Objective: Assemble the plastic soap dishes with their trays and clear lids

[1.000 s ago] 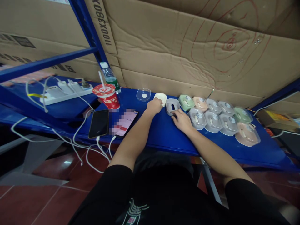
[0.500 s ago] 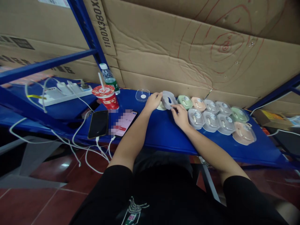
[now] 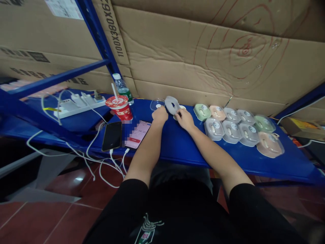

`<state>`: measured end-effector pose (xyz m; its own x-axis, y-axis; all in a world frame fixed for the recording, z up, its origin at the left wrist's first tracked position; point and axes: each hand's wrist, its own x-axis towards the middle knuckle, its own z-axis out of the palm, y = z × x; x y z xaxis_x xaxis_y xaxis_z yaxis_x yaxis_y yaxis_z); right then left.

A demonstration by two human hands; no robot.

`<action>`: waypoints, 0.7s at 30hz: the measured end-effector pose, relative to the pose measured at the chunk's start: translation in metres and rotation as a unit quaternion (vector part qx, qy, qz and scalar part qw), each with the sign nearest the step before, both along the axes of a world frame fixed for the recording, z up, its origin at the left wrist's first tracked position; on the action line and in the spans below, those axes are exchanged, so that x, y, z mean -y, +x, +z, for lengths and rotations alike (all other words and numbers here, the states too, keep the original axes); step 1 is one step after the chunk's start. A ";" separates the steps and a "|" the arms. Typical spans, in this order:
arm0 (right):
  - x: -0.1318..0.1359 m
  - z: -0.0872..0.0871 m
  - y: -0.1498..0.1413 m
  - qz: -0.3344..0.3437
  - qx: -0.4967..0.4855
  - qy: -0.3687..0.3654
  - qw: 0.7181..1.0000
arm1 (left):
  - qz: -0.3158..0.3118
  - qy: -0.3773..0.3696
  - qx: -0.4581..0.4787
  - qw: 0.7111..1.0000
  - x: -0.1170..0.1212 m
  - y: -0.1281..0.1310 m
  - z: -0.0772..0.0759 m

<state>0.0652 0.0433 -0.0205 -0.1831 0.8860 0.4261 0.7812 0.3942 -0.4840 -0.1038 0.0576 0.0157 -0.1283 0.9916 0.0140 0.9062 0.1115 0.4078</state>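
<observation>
My right hand (image 3: 185,118) pinches a grey plastic piece (image 3: 169,105) with a cut-out opening, held tilted above the table. Closed at the near edge of a clear plastic lid (image 3: 153,105) with a white round spot is my left hand (image 3: 160,116); its fingertips are partly hidden. Behind my right fingers shows part of a pale round piece (image 3: 182,107). To the right stand two rows of lidded boxes in green, peach and grey, among them a green box (image 3: 202,112) and a grey box (image 3: 214,129).
A red paper cup (image 3: 121,110) with a straw and a water bottle (image 3: 124,90) stand to the left. Two phones, one dark (image 3: 112,135) and one lit (image 3: 138,135), lie on the blue table (image 3: 181,149) with white charging cables. Cardboard (image 3: 162,61) rises behind.
My left hand has let go of the grey piece and moved to the clear lid. The grey piece, now in my right hand alone, has shifted left and tilted up.
</observation>
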 end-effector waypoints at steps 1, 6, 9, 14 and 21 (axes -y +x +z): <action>0.003 0.000 0.006 -0.021 0.012 0.004 1.000 | 0.001 -0.002 -0.013 1.000 0.000 0.000 0.000; 0.010 0.006 0.019 -0.075 0.042 0.037 0.996 | 0.004 -0.008 -0.035 0.999 0.000 0.000 0.004; 0.008 0.007 0.008 -0.011 0.087 0.060 0.994 | 0.007 -0.006 -0.016 1.000 0.000 -0.002 0.005; 0.012 0.007 -0.004 0.056 0.146 0.056 0.986 | -0.002 0.038 0.006 0.999 0.000 -0.001 0.002; 0.023 0.016 0.019 -0.107 0.200 -0.007 0.974 | -0.025 0.025 -0.011 0.999 -0.001 0.004 -0.002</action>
